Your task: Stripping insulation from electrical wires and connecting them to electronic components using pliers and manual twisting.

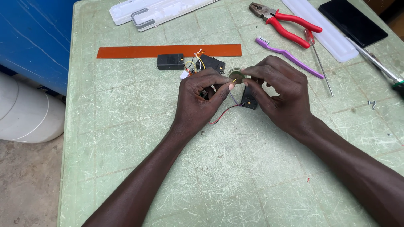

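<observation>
Both hands [202,98] pinched over disc [237,76]

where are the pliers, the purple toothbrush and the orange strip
pliers [290,24], head view, on the red handles
purple toothbrush [290,57], head view, mid handle
orange strip [139,51], head view, left half of its flat face

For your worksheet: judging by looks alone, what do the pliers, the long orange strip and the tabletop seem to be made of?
Pliers: dull grey metal head, probably steel; glossy red handles look like plastic or rubber sleeves.
Orange strip: flat, smooth and matt; probably plastic or laminate board, but the look leaves it open.
Tabletop: pale green painted surface, scratched and worn; the material beneath cannot be told.
</observation>
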